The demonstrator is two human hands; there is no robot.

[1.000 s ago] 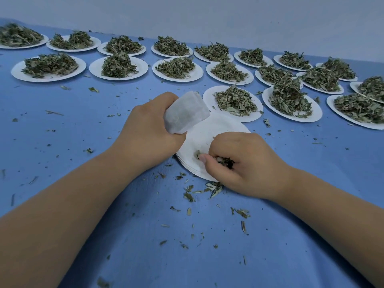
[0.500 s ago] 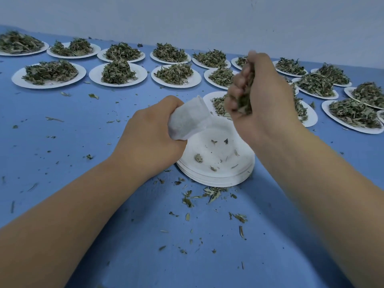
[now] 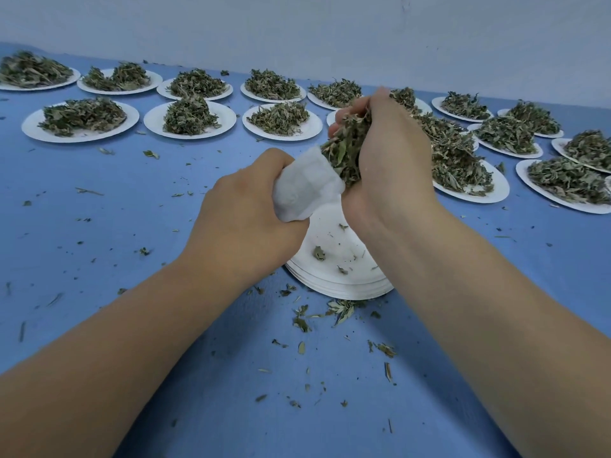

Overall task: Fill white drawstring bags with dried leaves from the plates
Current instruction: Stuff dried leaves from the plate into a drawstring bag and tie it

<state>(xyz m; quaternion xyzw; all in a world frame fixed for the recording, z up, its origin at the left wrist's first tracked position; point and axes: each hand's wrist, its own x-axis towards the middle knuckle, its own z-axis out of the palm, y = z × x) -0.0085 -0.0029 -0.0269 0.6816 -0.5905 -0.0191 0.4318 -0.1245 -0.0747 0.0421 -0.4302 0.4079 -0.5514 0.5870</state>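
My left hand (image 3: 246, 213) grips a white drawstring bag (image 3: 305, 186) above a stack of nearly bare white plates (image 3: 340, 279). The bag tilts up to the right, its mouth against my right hand. My right hand (image 3: 388, 160) holds a handful of dried green leaves (image 3: 345, 148), curled round them right at the bag's mouth. Only a few leaf scraps lie on the top plate of the stack.
Several white plates heaped with dried leaves stand in rows across the back of the blue table (image 3: 99, 209), such as one plate (image 3: 81, 120) at the left and another plate (image 3: 469, 180) just right of my hands. Loose leaf bits (image 3: 340, 309) litter the cloth near the stack.
My right hand scooped leaves off the near plate, lifted them high, and has now come down to the bag's mouth. My left hand kept hold of the bag.
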